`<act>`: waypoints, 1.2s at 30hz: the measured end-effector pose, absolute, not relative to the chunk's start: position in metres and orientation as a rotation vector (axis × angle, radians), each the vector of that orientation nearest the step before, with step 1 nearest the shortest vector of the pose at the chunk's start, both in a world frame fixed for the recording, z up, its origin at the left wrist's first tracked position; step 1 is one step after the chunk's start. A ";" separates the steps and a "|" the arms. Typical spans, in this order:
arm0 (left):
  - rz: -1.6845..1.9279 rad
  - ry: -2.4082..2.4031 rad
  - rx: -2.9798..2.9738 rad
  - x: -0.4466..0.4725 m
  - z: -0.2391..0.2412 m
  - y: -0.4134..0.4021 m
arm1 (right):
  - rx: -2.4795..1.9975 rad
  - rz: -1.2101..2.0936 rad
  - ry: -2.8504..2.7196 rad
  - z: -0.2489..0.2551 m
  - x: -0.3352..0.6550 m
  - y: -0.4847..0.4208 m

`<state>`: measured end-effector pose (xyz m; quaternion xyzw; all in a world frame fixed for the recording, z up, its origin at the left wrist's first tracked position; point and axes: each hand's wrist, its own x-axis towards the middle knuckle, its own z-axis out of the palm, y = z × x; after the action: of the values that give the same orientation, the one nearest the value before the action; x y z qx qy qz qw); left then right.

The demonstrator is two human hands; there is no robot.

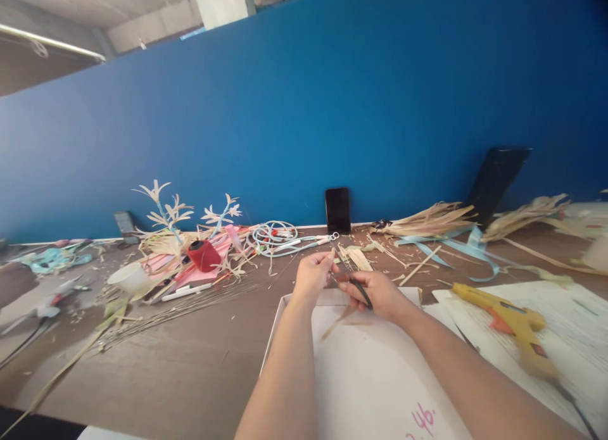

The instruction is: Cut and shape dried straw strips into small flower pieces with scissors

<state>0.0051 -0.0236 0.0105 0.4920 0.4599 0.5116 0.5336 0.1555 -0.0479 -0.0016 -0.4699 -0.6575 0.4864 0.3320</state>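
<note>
My right hand [377,291] is closed around the dark handles of a pair of scissors [361,293], whose blades point up and left. Close beside it, my left hand [313,275] pinches a small pale piece that looks like dried husk or straw, near the blades. The fingers partly hide this piece. Both hands hover over the far edge of a white box lid or board [361,370] with pink handwriting on it. A few thin pale strips [336,324] lie on the white surface under the hands.
A yellow glue gun [508,320] rests on papers [570,307] at the right. Behind stand a phone [337,210], a straw bundle [427,221] and blue ribbon [475,244]. Leftward are a red thread spool [203,255], straw flowers [173,209], a white cup [128,277] and thin wires [156,320].
</note>
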 end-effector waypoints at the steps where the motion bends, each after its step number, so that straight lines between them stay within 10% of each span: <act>1: 1.218 1.099 1.171 0.005 0.010 -0.024 | -1.233 1.264 -1.720 -0.001 0.156 -0.048; 36: 1.390 0.988 0.919 0.003 0.012 -0.022 | -1.215 1.360 -1.544 -0.007 0.154 -0.046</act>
<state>0.0029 -0.0223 0.0116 0.3908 0.4203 0.5914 0.5665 0.1536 -0.0457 -0.0067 -0.4728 -0.6011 0.5294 0.3673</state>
